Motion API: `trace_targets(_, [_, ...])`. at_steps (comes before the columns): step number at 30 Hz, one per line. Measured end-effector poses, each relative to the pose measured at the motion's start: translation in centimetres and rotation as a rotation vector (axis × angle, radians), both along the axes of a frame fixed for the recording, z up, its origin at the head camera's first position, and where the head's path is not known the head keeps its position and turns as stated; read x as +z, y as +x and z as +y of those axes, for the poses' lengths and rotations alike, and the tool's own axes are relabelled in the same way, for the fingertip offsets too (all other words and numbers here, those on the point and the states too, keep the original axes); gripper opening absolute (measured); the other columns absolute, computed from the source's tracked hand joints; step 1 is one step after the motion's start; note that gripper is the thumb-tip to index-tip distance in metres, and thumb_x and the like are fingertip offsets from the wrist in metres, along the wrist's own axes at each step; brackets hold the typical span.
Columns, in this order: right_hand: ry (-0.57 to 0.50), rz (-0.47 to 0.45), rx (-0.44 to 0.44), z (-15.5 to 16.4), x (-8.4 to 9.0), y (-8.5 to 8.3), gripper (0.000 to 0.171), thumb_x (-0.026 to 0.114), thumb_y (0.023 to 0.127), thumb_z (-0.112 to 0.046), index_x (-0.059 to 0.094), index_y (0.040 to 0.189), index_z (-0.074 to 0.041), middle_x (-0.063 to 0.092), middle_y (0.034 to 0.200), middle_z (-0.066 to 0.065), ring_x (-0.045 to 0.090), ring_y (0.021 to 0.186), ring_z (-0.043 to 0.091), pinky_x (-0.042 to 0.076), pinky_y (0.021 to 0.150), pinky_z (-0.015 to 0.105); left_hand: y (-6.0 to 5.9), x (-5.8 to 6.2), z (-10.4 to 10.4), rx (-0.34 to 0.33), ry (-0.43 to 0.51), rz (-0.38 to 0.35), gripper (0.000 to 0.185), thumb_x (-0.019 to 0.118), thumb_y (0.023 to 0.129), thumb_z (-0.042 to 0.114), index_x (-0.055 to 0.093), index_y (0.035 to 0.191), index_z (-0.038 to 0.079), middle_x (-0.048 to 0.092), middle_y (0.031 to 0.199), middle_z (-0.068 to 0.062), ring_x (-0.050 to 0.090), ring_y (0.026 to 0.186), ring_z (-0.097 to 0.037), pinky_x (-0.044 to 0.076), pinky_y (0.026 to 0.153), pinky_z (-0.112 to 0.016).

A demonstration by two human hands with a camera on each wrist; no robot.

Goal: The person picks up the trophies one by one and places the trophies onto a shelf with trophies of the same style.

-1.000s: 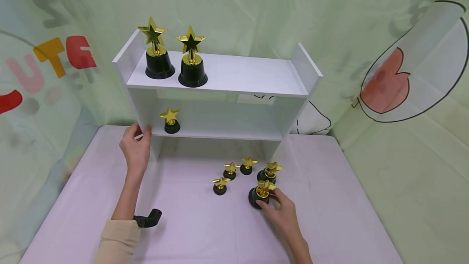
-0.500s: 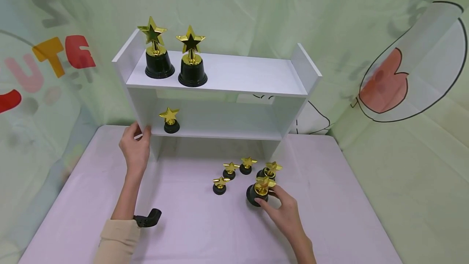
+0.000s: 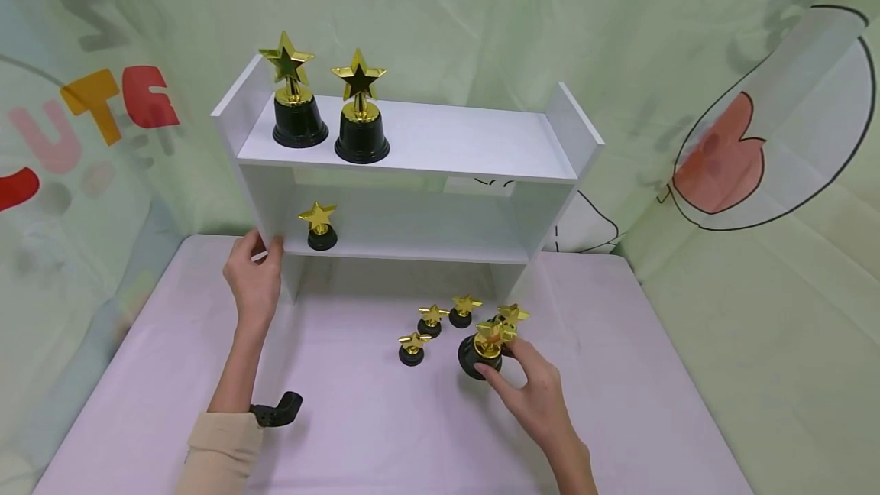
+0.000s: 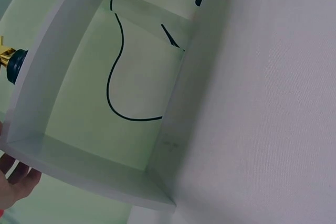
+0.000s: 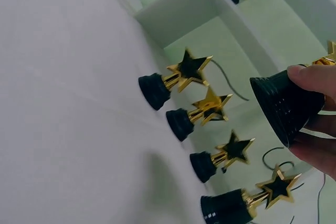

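My right hand [image 3: 538,396] pinches the black base of a gold star trophy [image 3: 476,357] between thumb and fingers. In the right wrist view this trophy [image 5: 286,103] is held above the table, its shadow on the cloth. Behind it stands another larger star trophy [image 3: 514,313], partly hidden in the head view. Three small star trophies, the nearest one [image 3: 412,355] among them, stand to its left. My left hand [image 3: 254,279] grips the left side panel of the white shelf [image 3: 440,224], at the middle board's height.
Two large star trophies, one at the left [image 3: 299,124] and one beside it [image 3: 361,136], stand on the top board. A small trophy [image 3: 321,237] is at the left of the middle board. Printed curtains surround the cloth-covered table [image 3: 371,426].
My right hand has moved the trophy up off the cloth and slightly to the left and away from me, so it now overlaps the larger one behind. The left hand stays put.
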State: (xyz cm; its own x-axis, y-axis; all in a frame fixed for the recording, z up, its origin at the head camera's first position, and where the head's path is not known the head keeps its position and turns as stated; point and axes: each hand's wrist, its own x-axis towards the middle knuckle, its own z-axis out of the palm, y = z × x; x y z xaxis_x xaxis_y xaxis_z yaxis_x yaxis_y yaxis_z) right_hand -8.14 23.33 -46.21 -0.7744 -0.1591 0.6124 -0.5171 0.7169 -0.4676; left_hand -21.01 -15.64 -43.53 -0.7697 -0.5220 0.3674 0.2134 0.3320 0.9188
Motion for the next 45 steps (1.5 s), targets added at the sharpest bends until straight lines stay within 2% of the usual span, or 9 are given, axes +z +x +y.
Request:
trace_targets(7, [0.017,0.003,0.032,-0.9,2.2,0.3,0.045,0.092,0.072,-0.010,0.070,0.111,-0.008,0.073,0.106,0.003,0.070,0.094,0.018,0.054,0.088,0.012,0.0,0.0,0.0,-0.001,0.000,0.002,0.028,0.065,0.097,0.008,0.071,0.124,-0.001,0.064,0.103,-0.012,0.057,0.090,0.000,0.049,0.080,-0.006])
trace_targets(11, [0.019,0.020,0.065,-1.3,3.3,0.4,0.039,0.088,0.082,-0.022,0.069,0.113,-0.008,0.072,0.105,0.003,0.068,0.092,0.017,0.055,0.086,0.015,0.0,0.0,0.0,-0.005,0.004,0.009,0.028,0.066,0.097,0.008,0.072,0.123,0.000,0.064,0.101,-0.009,0.057,0.089,0.001,0.050,0.079,-0.007])
trace_targets(17, [0.030,0.095,0.114,-1.9,5.0,-0.2,0.041,0.074,0.094,-0.042,0.069,0.112,-0.005,0.071,0.104,0.003,0.067,0.089,0.017,0.054,0.083,0.015,0.0,0.0,0.0,-0.005,0.007,0.013,0.027,0.066,0.097,0.008,0.072,0.122,0.000,0.064,0.101,-0.007,0.057,0.089,0.002,0.050,0.079,-0.008])
trace_targets(25, [0.032,0.212,0.185,-2.8,7.7,-1.1,0.045,0.067,0.098,-0.045,0.070,0.111,-0.002,0.071,0.103,0.006,0.066,0.092,0.019,0.055,0.083,0.023,0.0,0.0,0.0,-0.004,0.006,0.001,0.028,0.065,0.097,0.008,0.071,0.123,-0.001,0.064,0.104,-0.011,0.057,0.091,-0.003,0.050,0.080,-0.007])
trace_targets(29, [0.035,0.232,0.216,-3.1,9.5,-1.6,0.047,0.066,0.098,-0.045,0.069,0.115,-0.001,0.073,0.107,0.008,0.069,0.093,0.021,0.055,0.088,0.018,0.1,0.1,0.0,-0.003,0.010,-0.002,0.028,0.065,0.097,0.008,0.071,0.123,-0.001,0.064,0.104,-0.011,0.058,0.092,-0.006,0.050,0.080,-0.008])
trace_targets(34, [0.034,0.278,0.233,-3.6,12.3,-2.7,0.050,0.067,0.098,-0.044,0.068,0.114,0.003,0.073,0.106,0.012,0.072,0.091,0.025,0.053,0.094,0.014,0.1,0.1,0.0,0.002,0.011,-0.003,0.028,0.065,0.097,0.007,0.071,0.123,-0.002,0.065,0.103,-0.015,0.058,0.092,-0.007,0.050,0.081,-0.009])
trace_targets(40, [0.034,0.336,0.262,-4.3,16.0,-5.2,0.055,0.069,0.096,-0.045,0.069,0.112,0.007,0.073,0.104,0.016,0.073,0.092,0.028,0.057,0.093,0.021,0.0,0.1,-0.2,-0.004,0.019,0.005,0.026,0.064,0.097,0.005,0.072,0.120,-0.003,0.064,0.101,-0.015,0.056,0.090,-0.003,0.050,0.080,-0.010])
trace_targets(45, [-0.011,0.321,0.286,-4.8,18.0,-7.3,0.058,0.072,0.094,-0.045,0.069,0.117,0.008,0.075,0.107,0.018,0.073,0.093,0.030,0.059,0.090,0.026,0.0,0.0,-0.2,-0.020,0.017,0.018,0.026,0.064,0.097,0.005,0.072,0.120,-0.003,0.065,0.102,-0.015,0.056,0.090,-0.002,0.050,0.080,-0.009])
